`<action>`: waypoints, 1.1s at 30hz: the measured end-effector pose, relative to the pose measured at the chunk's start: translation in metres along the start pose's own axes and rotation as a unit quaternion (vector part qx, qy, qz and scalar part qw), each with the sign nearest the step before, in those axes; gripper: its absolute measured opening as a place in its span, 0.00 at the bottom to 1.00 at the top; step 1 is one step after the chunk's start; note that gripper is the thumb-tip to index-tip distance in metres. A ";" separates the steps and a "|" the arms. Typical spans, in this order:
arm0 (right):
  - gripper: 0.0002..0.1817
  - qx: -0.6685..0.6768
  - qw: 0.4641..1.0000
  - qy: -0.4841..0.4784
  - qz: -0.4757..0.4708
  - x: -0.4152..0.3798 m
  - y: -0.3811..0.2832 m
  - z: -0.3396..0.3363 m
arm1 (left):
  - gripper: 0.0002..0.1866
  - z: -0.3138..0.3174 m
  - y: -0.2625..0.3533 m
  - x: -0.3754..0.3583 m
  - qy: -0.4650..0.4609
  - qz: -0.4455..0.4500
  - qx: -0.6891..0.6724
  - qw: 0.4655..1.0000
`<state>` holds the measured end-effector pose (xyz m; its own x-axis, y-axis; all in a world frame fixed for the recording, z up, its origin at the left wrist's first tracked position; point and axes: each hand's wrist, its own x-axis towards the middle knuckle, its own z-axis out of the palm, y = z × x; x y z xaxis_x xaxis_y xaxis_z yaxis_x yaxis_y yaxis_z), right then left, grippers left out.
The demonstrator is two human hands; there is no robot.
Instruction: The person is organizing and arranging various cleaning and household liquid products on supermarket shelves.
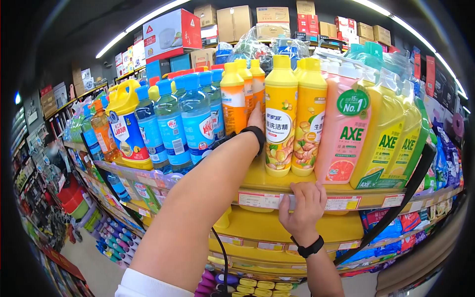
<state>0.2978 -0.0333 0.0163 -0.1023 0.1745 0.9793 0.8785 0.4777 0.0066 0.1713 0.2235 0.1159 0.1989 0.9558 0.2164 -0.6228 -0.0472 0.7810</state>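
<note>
My left hand (255, 120) reaches into the gap between the orange dish soap bottles (233, 101) and a tall yellow dish soap bottle (281, 119). Its fingers are mostly hidden behind the yellow bottle, so I cannot tell what they hold. A second yellow bottle (309, 121) stands upright beside the first. Below them, my right hand (304, 207) is closed over the front shelf edge (260, 194), its fingers curled at the price labels. To the right stand a pink AXE bottle (344, 133) and several yellow AXE bottles (383, 138).
Blue bottles (195, 121) and a yellow LABOUR jug (127, 126) line the left of this shelf. Plastic-wrapped goods (257, 47) sit behind. Lower yellow shelves (277, 230) lie underneath, and a black cable (225, 267) hangs beside my left arm. Cartons (235, 23) fill the far wall.
</note>
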 end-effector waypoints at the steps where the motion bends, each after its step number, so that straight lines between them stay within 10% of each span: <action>1: 0.16 0.003 1.000 -0.002 0.002 -0.001 0.001 0.000 | 0.33 0.004 0.001 -0.005 -0.037 0.007 -0.026 0.999; 15: 0.16 -0.002 1.000 0.014 -0.003 0.001 0.001 0.002 | 0.32 0.012 0.008 -0.015 -0.023 0.014 -0.002 1.000; 16: 0.16 -0.003 1.000 0.017 -0.004 0.000 0.001 0.003 | 0.16 -0.020 -0.001 0.014 -0.101 0.005 -0.087 0.991; 18: 0.16 -0.009 1.000 0.022 -0.009 0.001 0.001 0.004 | 0.36 -0.021 -0.012 0.035 -0.042 0.006 -0.087 0.995; 19: 0.16 -0.012 1.000 0.024 -0.011 0.001 0.000 0.004 | 0.19 -0.025 -0.004 0.023 -0.157 0.014 -0.076 0.985; 27: 0.16 -0.012 1.000 -0.009 -0.003 0.001 -0.001 -0.003 | 0.37 -0.045 -0.033 0.086 -0.089 0.068 -0.170 0.979; 33: 0.16 -0.014 1.000 -0.006 -0.002 0.001 -0.001 -0.002 | 0.26 -0.015 0.004 0.005 -0.084 0.053 -0.049 0.994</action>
<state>0.2978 -0.0356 0.0173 -0.1113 0.1824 0.9769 0.8909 0.4539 0.0168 0.1588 0.2327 0.1111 0.2472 0.8847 0.3952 -0.7154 -0.1084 0.6902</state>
